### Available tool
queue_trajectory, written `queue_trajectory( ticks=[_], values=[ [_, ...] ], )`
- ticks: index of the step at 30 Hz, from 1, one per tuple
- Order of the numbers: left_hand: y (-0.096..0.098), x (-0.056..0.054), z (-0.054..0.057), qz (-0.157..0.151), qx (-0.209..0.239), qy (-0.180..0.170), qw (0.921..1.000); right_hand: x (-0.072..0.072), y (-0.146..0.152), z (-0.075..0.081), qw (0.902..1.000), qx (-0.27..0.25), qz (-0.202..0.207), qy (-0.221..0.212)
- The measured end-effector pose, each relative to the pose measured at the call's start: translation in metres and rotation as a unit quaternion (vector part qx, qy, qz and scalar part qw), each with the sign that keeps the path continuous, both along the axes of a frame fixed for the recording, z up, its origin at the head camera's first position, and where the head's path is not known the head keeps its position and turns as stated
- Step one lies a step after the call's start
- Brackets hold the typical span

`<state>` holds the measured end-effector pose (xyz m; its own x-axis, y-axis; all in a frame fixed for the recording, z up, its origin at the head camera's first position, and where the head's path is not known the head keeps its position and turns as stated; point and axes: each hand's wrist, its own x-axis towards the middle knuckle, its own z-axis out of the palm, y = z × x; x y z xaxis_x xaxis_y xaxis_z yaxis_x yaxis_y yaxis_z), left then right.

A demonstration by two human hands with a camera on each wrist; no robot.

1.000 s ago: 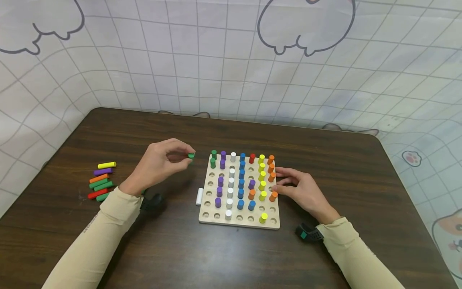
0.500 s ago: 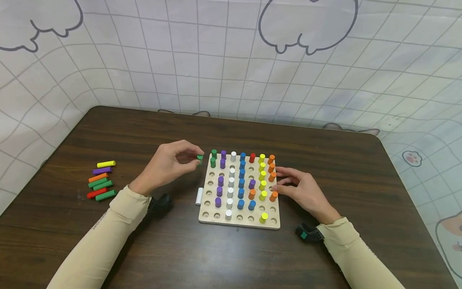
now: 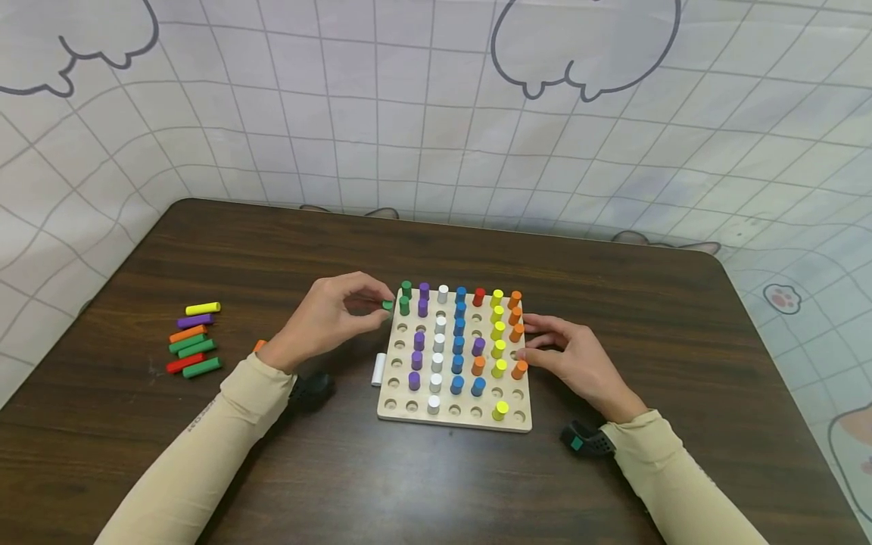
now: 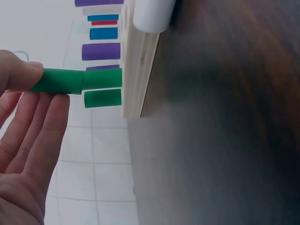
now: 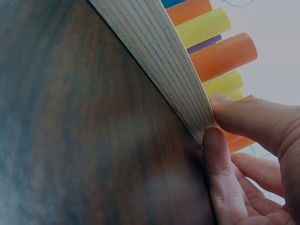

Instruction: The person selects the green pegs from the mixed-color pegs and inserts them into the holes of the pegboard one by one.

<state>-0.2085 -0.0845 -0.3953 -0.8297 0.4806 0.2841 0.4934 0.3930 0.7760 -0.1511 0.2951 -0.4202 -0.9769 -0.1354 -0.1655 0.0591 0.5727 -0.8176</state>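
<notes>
My left hand [image 3: 341, 310] pinches a green peg [image 4: 61, 81] between thumb and fingers, just off the left side of a square wooden pegboard [image 3: 444, 418]. In the left wrist view the peg's far end overlaps a standing green peg [image 4: 103, 78]. Two green pegs stand at the board's back left corner. Columns of purple, white, blue, yellow and orange pegs fill other holes, with a red peg [image 3: 479, 297] in the back row. My right hand [image 3: 575, 363] holds the board's right edge, thumb at the top edge and a finger against the layered side.
Loose pegs lie at the left: yellow [image 3: 203, 309], purple, orange, green and red [image 3: 185, 363]. An orange peg [image 3: 260, 345] shows partly beside the left wrist. A white peg [image 3: 378, 369] lies against the board's left side. A patterned cloth [image 3: 436, 113] hangs behind the table.
My left hand has moved right with the green peg, up to the board's left edge. An orange peg has come into sight behind that wrist. My right hand keeps its place.
</notes>
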Motion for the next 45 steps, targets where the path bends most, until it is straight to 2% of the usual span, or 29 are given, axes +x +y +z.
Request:
queue_trajectory(
  ticks=[10, 20, 26, 45],
  values=[
    [0.005, 0.000, -0.005, 0.002, -0.013, -0.013, 0.9998, -0.001, 0.001, -0.001, 1.0000, 0.006, 0.002, 0.002],
    [0.009, 0.000, -0.012, 0.001, -0.009, -0.051, 0.9987, -0.001, 0.001, -0.002, 1.0000, -0.001, 0.003, 0.003],
    [0.010, -0.001, -0.015, 0.005, -0.016, -0.056, 0.9983, 0.000, 0.001, -0.001, 1.0000, 0.005, 0.002, 0.003],
    [0.013, 0.001, -0.015, 0.001, -0.018, -0.075, 0.9970, 0.000, 0.002, -0.002, 0.9999, -0.011, 0.007, 0.003]
  ],
)
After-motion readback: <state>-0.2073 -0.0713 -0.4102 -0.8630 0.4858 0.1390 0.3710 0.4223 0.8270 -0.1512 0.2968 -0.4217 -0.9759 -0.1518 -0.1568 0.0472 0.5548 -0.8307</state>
